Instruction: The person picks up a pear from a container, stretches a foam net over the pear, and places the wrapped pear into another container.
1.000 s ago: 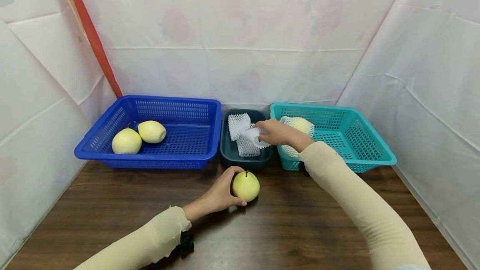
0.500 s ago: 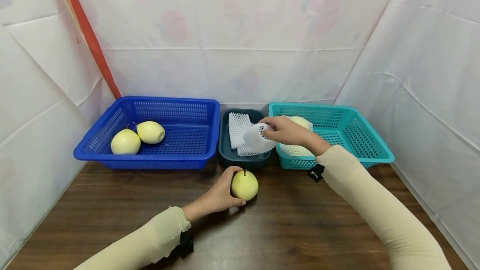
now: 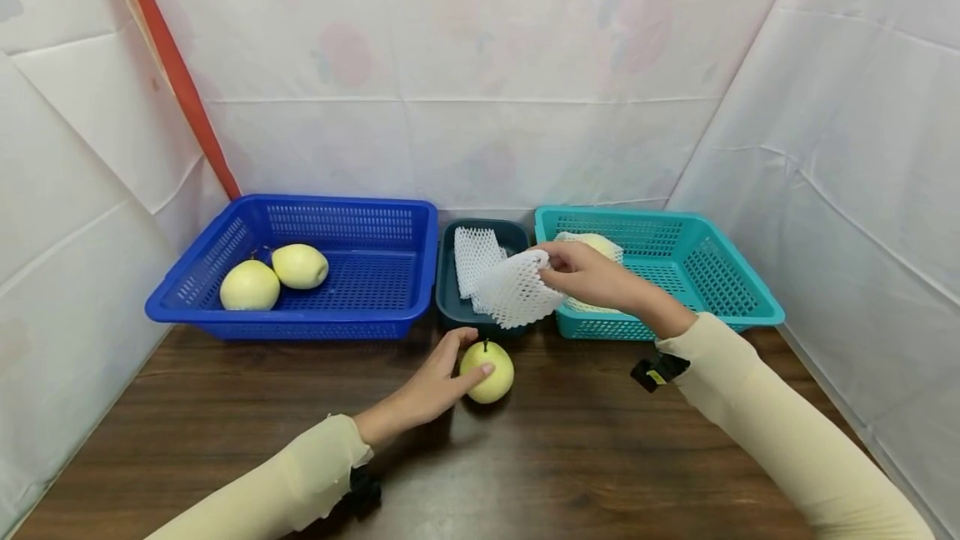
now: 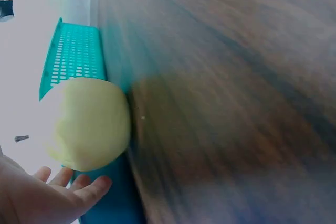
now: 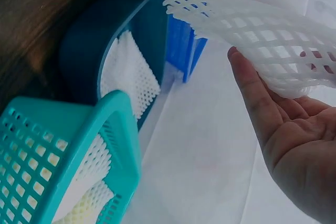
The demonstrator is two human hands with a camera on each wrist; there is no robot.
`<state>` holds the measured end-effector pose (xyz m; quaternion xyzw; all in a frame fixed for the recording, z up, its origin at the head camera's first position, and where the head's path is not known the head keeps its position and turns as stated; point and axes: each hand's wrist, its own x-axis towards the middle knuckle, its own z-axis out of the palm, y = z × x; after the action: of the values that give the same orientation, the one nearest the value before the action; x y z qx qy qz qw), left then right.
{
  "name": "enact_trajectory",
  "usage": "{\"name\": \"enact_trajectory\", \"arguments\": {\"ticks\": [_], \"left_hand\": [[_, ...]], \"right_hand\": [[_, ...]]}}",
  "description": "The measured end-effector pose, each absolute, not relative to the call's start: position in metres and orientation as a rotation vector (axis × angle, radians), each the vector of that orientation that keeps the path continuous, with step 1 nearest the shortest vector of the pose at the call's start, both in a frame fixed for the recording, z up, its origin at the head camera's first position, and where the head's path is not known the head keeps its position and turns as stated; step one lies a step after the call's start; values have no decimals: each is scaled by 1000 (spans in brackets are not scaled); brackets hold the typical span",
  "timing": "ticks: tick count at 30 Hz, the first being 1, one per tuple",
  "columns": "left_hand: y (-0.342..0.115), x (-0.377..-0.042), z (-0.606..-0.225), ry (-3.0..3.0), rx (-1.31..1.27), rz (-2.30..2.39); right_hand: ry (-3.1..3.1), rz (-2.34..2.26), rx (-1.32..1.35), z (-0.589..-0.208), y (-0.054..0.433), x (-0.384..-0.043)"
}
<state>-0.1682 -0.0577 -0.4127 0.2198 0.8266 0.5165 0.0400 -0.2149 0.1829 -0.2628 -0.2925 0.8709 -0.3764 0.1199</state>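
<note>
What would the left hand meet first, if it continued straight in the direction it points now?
Probably the pear on the table, directly ahead of the left hand. The hand partly covers it in the head view; whether they touch is unclear.

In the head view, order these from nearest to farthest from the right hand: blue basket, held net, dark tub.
1. Held net, pinched in the right hand.
2. Dark tub, left of the hand.
3. Blue basket, farther left, past the tub.
</note>
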Motion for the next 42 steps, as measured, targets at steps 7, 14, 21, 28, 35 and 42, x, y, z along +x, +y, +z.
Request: {"name": "enact_trajectory", "arguments": {"ticks": [7, 14, 21, 28, 35, 42], "left_hand": [[-58, -171, -395, 2571, 703, 1793], [-55, -174, -379, 2470, 599, 1986], [-48, -178, -368, 2174, 372, 2271], [-43, -183, -363, 1698, 190, 2526], [-43, -186, -359, 1354, 124, 2584], [-46, -185, -356, 1256, 170, 2514]], "right_hand": [[2516, -1148, -882, -262, 180, -201], [2450, -1239, -902, -268, 178, -194], [2394, -1357, -873, -273, 178, -191], [2387, -1364, -842, -278, 180, -189], [2291, -1418, -816, -280, 185, -189], [2071, -1672, -675, -291, 190, -194]]}}
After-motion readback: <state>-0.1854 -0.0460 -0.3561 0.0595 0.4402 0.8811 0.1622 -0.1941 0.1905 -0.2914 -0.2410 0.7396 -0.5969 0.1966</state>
